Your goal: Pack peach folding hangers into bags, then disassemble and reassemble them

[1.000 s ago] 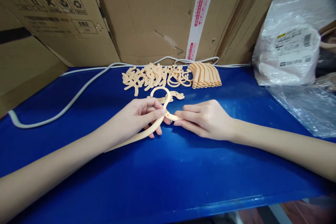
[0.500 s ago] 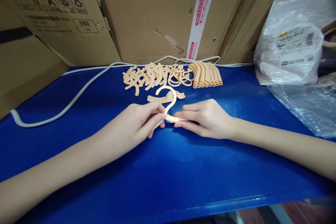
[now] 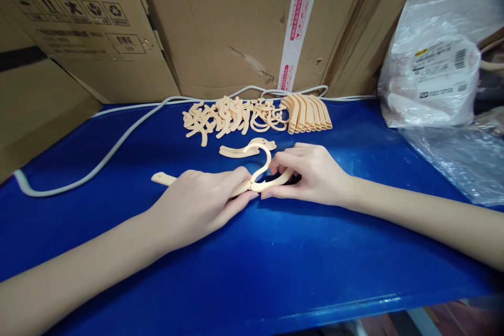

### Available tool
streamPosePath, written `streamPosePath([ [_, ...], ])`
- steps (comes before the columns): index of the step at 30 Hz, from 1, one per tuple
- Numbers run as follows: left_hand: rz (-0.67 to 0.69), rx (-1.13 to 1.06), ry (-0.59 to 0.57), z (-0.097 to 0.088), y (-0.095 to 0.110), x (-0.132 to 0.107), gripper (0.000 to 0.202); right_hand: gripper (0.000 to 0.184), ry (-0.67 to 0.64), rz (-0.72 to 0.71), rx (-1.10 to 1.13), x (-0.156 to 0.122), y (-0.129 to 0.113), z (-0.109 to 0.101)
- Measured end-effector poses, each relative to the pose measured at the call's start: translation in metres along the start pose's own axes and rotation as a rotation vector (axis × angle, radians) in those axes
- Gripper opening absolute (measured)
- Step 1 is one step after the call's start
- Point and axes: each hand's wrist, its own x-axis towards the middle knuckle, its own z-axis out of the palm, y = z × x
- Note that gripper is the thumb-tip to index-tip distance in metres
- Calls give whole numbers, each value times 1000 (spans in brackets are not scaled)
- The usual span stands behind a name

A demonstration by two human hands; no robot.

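A cream plastic clothes hanger (image 3: 269,160) lies low over the blue table, its hook curving up between my hands. My left hand (image 3: 202,199) is closed on its left arm, whose holed end sticks out past the knuckles. With fingers and thumb, my right hand (image 3: 311,173) grips the curved right arm near the middle joint. My fingers cover parts of both arms. Just behind the hook lie a few loose cream hanger pieces (image 3: 234,153), one curved and one with a rounded end.
A heap of cream hanger parts (image 3: 216,118) lies at the back, beside a neat row of curved arms (image 3: 309,114). A white cable (image 3: 118,152) runs along the left and back of the blue table (image 3: 236,273). Cardboard boxes (image 3: 220,26) and a labelled plastic bag (image 3: 433,79) stand behind.
The hanger's left arm has swung outward to the left and now shows beyond my left hand. The hook has shifted slightly right and nearer. My right fingers have curled more around the right arm.
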Motion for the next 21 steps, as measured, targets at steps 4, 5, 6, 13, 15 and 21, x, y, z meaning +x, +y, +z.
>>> streamPosePath([
  [4,0,-13,6,-1,2,1,37,50,58,49,5,0,-2,0],
  [5,2,-20,27,-1,3,1,38,52,76,59,18,-1,-3,0],
  [6,3,-25,48,-2,4,1,39,54,94,63,32,-1,-2,0],
  [13,33,18,115,-6,9,3,42,56,200,-89,-7,1,0,1],
  [15,31,29,117,-7,10,4,42,50,245,-125,-51,2,0,0],
  [21,53,43,141,-5,10,1,33,29,322,-177,-179,-1,-3,-6],
])
